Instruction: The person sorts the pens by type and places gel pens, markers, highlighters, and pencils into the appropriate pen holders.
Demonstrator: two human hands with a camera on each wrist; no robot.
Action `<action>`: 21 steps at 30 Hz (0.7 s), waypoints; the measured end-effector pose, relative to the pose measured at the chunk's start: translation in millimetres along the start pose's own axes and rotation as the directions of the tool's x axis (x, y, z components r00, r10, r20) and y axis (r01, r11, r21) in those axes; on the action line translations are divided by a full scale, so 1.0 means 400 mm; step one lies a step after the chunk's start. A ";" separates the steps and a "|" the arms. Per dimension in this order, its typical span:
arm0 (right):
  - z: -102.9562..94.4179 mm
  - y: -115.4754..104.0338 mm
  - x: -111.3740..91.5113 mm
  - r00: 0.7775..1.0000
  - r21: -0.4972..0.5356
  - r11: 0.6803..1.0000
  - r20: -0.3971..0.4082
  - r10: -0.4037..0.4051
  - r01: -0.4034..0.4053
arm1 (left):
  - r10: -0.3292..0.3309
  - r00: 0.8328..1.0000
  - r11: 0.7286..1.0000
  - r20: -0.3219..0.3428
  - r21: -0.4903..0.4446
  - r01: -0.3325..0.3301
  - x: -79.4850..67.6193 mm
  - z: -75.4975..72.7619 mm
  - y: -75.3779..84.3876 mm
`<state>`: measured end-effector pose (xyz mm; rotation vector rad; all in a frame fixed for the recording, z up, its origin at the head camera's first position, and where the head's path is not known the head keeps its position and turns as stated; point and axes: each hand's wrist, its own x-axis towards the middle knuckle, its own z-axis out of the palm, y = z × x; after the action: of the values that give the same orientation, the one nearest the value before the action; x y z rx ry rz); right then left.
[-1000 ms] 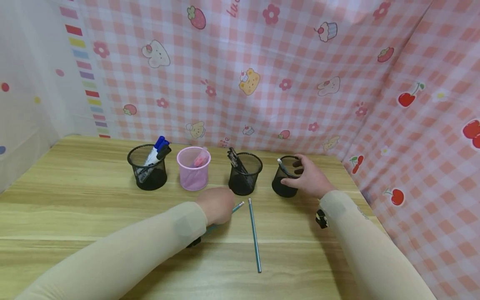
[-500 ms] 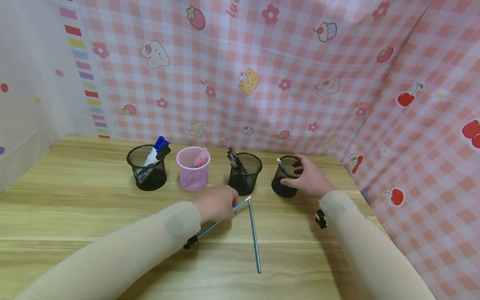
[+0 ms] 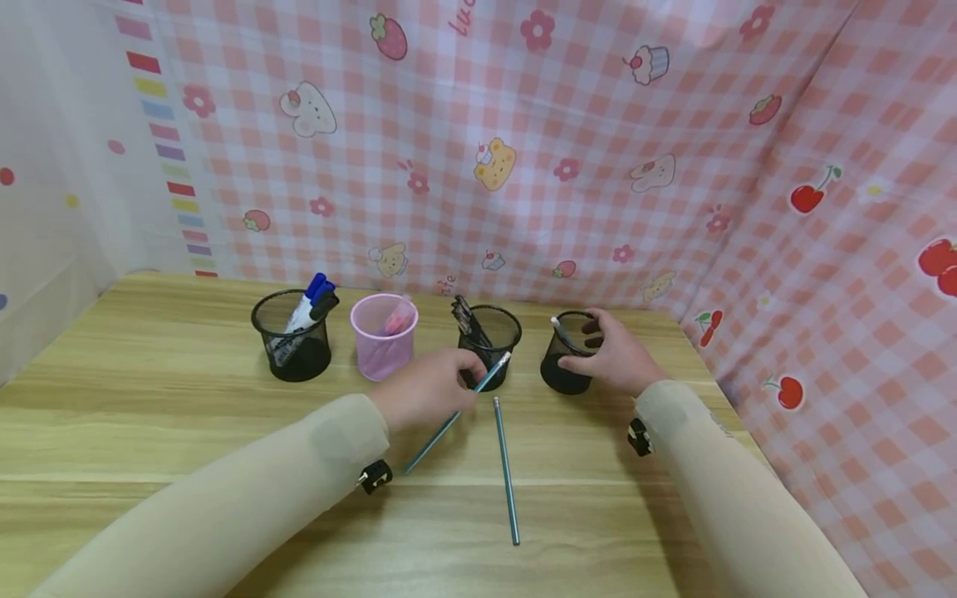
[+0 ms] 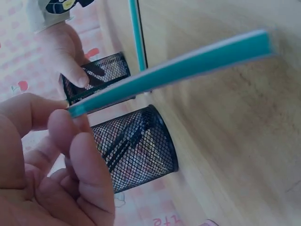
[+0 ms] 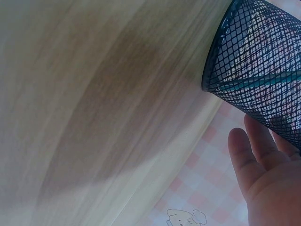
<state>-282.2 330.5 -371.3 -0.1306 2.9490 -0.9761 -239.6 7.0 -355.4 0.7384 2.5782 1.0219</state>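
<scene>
My left hand [image 3: 428, 389] pinches a teal pencil [image 3: 432, 442] between thumb and fingers. The pencil slants above the table, its white eraser end up and in front of the black mesh pen cup that holds black pens [image 3: 462, 314]. In the left wrist view this pencil [image 4: 183, 66] runs from my fingertips across the picture. With thumb in front and fingers at the far side, my right hand [image 3: 624, 357] holds the rightmost black mesh pen cup [image 3: 562, 378]. One pencil [image 3: 561, 329] leans inside that cup. Another teal pencil [image 3: 506, 473] lies on the table between my hands.
To the left stand a pink pen cup [image 3: 385, 353] with a pink item inside and a black mesh cup [image 3: 299, 361] with blue and black markers. A checked curtain [image 3: 419, 158] hangs behind the wooden table [image 3: 172, 399] and along its right side.
My left hand has lifted its pencil off the table; the eraser end has risen and moved right, toward the middle black cup. My right hand stays on its cup.
</scene>
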 end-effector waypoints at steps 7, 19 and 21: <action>0.001 0.002 0.000 1.000 0.009 1.000 0.001 -0.004 0.004 | 0.004 0.998 0.985 -0.055 -0.174 -0.014 -0.001 -0.011 0.009; 0.000 0.004 0.000 1.000 0.007 1.000 0.007 0.000 0.000 | 0.025 0.981 0.930 -0.194 -0.355 -0.094 0.010 -0.013 0.018; 0.001 0.004 0.000 1.000 0.005 1.000 0.005 -0.001 0.001 | 0.023 0.977 0.923 -0.210 -0.372 -0.101 0.012 -0.012 0.019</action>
<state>-282.3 331.5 -372.5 -0.1345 2.9419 -0.9819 -242.9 11.7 -347.0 0.6427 2.4078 1.6361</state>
